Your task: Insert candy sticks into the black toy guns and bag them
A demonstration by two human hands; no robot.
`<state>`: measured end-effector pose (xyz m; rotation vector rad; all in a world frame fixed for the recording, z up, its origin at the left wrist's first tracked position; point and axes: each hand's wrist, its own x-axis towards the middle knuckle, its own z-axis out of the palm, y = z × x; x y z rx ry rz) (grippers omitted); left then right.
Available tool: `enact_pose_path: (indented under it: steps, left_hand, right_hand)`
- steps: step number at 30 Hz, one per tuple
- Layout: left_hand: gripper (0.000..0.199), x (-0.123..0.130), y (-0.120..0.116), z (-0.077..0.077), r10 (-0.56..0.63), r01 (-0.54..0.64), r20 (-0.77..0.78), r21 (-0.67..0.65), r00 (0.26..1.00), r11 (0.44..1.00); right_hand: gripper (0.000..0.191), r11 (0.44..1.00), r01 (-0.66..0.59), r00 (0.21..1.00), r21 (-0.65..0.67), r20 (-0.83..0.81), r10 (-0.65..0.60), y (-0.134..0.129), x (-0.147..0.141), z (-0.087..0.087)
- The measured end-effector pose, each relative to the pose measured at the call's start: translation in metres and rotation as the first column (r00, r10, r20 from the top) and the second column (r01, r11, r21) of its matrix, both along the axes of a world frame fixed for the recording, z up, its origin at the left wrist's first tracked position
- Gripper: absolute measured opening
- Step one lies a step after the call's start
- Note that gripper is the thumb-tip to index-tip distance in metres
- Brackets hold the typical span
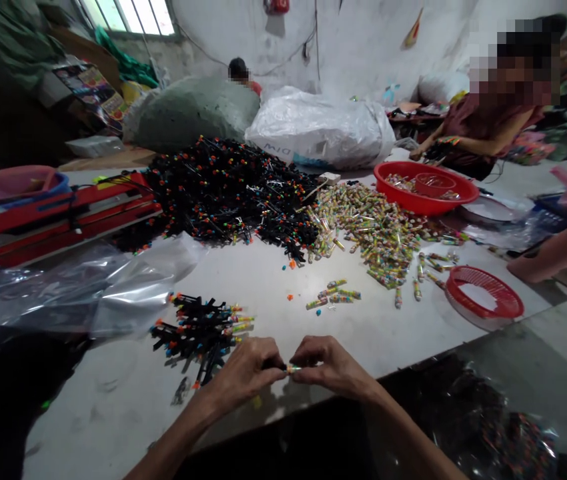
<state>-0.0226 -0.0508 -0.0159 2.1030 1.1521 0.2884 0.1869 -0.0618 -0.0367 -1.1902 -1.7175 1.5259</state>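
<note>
Pinching a little striped candy roll [293, 368] onto a thin black plastic stick [272, 365] here. The left hand [243, 373] is curled shut around the stick, while the right hand [333, 365] has its fingertips closed on the roll, both near the edge of the white table [363, 333]. Just left sits a loose bunch of black sticks with colourful tips [198, 340]. Further off: a huge black heap of sticks [228, 193], scattered wrapped candy rolls [373, 233], and a round red plastic basin [426, 187].
</note>
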Motion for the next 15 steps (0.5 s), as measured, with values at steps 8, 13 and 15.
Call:
enact_pose_path:
  steps: [8,13,15]
  left_hand:
    - [0.032,-0.072,0.104,0.011,0.407,-0.235,-0.351,0.441,0.843,0.867]
    - [0.040,-0.071,0.230,0.005,0.667,-0.472,-0.323,0.507,0.671,0.721]
    - [0.049,-0.079,0.274,0.002,0.756,-0.567,-0.289,0.520,0.587,0.639]
  right_hand:
    - [0.027,0.856,-0.018,0.586,0.517,0.699,-0.410,0.081,0.019,-0.017]
    - [0.024,0.639,-0.001,0.471,0.769,0.564,-0.679,0.075,0.012,-0.049]
    - [0.028,0.565,0.050,0.472,0.824,0.479,-0.740,0.070,0.017,-0.065]
